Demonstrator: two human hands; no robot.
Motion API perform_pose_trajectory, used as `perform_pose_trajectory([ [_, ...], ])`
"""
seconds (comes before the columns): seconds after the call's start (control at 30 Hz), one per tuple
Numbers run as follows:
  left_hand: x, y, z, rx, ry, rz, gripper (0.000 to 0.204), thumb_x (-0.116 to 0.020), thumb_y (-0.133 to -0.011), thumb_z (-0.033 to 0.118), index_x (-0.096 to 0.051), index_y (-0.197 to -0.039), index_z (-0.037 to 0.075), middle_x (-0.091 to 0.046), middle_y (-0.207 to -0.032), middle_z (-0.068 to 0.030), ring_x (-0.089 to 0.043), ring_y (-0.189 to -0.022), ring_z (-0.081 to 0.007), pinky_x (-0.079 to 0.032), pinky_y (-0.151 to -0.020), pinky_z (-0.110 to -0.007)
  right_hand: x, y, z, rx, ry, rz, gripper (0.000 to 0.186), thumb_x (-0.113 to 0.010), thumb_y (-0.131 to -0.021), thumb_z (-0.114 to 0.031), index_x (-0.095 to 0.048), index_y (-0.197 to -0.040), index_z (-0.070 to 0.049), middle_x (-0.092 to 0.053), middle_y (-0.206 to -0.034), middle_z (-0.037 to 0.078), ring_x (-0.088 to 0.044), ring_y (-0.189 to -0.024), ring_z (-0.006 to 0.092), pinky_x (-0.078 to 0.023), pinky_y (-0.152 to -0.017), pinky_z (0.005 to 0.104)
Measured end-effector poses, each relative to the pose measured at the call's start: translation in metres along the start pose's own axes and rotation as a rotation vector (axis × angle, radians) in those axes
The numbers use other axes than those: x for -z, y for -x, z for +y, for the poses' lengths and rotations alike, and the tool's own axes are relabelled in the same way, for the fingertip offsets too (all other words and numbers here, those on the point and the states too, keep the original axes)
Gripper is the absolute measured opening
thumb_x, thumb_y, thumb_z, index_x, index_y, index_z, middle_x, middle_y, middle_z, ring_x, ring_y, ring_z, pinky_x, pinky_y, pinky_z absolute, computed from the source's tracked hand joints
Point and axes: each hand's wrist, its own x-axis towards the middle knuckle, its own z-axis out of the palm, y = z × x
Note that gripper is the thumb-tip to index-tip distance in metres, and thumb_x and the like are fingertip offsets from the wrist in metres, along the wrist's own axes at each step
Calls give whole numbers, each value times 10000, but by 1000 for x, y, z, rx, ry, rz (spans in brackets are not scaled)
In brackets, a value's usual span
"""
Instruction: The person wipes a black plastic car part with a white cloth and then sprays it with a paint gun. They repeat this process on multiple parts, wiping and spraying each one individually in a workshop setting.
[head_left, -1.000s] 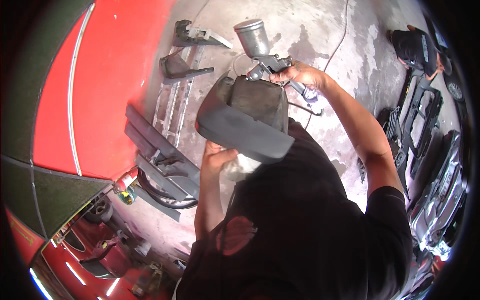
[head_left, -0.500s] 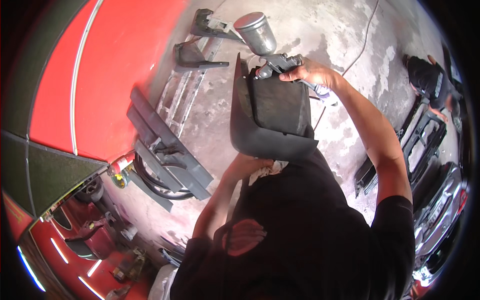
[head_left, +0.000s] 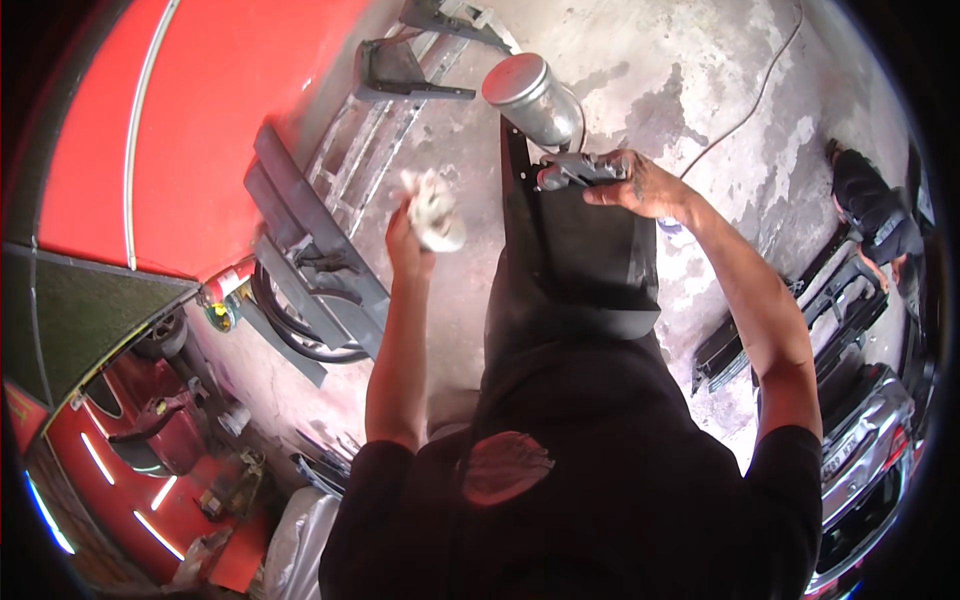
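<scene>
My left hand (head_left: 405, 235) grips a crumpled white cloth (head_left: 436, 212), away to the left of a dark grey moulded plastic part (head_left: 580, 250). My right hand (head_left: 646, 185) is closed on a metal spray gun (head_left: 567, 170) at the upper end of that part; whether it also grips the part is unclear. The gun's silver cup (head_left: 525, 100) sticks up above it. The part reaches down to my dark shirt, its lower end near my body.
More grey panels (head_left: 310, 240), a hose loop (head_left: 272, 310) and a metal ladder-like rack (head_left: 350, 150) lie at left beside a red surface (head_left: 200, 110). A person (head_left: 872, 205) bends among dark bumper parts (head_left: 820, 320) at right. A cable (head_left: 750, 110) crosses the floor.
My left hand has let go of the plastic part and moved up and left with the cloth. The part has swung more upright, and the gun and right hand sit slightly lower and further right.
</scene>
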Motion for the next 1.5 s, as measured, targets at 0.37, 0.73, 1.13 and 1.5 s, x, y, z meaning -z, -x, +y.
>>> perform_pose_trajectory([
  [0.37, -62, -39, -104, -447, -1412, -414, 534, -776, -775, 102, -664, -1298, 105, -748, -1067, -165, -713, -872, -384, -579, -758, -431, -59, 18, -18, -104, 47, -53, 503, -769, -932, -289, -672, -1387, -99, -692, -1347, 197, -648, -1269, 341, -492, -1089, 421],
  [0.73, -90, -41, -88, -749, -1498, -892, 213, -719, -699, 121, -777, -903, 138, -691, -1037, -83, -570, -1149, -331, -414, -906, -582, -74, 14, 23, -194, -81, 72, 432, -782, -937, -167, -679, -1344, -67, -740, -1252, 175, -720, -1052, 211, -544, -958, 347],
  [1.13, -59, -178, -119, -199, -1639, -690, 278, -700, -865, 187, -770, -1131, 143, -755, -1171, -132, -704, -1104, -339, -555, -988, -425, -100, 9, 20, 319, -261, 155, 476, -768, -921, -109, -625, -1362, 0, -730, -1201, 184, -710, -1084, 217, -540, -951, 368],
  [1.5, -56, -112, -104, -163, -1089, -234, 261, -676, -942, 282, -786, -1066, 79, -756, -1015, -77, -742, -866, -248, -583, -794, -376, -81, 22, -20, 127, -254, 198, 412, -824, -903, -181, -697, -1256, -9, -749, -1057, 141, -692, -991, 189, -529, -885, 368],
])
